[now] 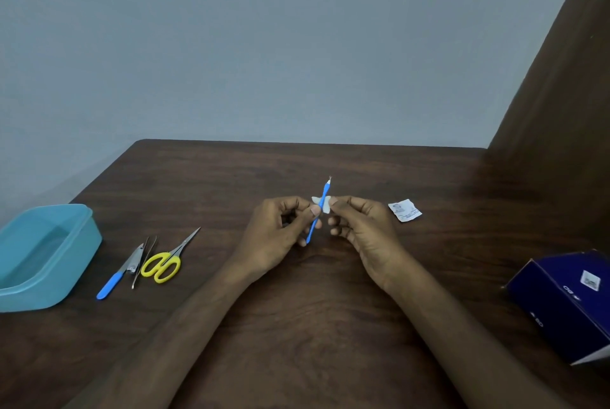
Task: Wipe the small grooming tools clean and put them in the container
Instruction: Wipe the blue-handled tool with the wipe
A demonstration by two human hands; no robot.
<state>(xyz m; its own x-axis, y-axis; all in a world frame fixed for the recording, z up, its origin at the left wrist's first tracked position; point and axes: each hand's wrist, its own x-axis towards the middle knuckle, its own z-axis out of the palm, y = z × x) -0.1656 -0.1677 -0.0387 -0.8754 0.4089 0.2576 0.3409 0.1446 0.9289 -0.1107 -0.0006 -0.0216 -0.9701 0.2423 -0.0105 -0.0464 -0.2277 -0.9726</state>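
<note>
**Blue-handled tool held over the counter with a wipe pinched on it**

I see both hands raised just above the middle of the dark wooden counter (297,326). My left hand (280,230) has its fingers curled around the lower part of a slim blue-handled grooming tool (317,213), thumb pressed on the shaft. The tool stands nearly upright, tilted slightly right, its small metal tip pointing away from me. My right hand (359,227) pinches a small white wipe (321,204) between thumb and forefinger, and the wipe is folded around the tool's shaft just above the left thumb.

The light blue plastic container (43,256) sits open at the counter's left edge, well apart from the hands. Between it and the left forearm lie three more tools close together: a blue-handled nail file or knife (117,276), a pair of tweezers (143,260) and yellow-handled scissors (168,261), blades pointing up and right.

Just right of the right hand lies a torn white sachet (405,210). A dark blue cardboard box (561,303) rests at the far right edge.
</note>
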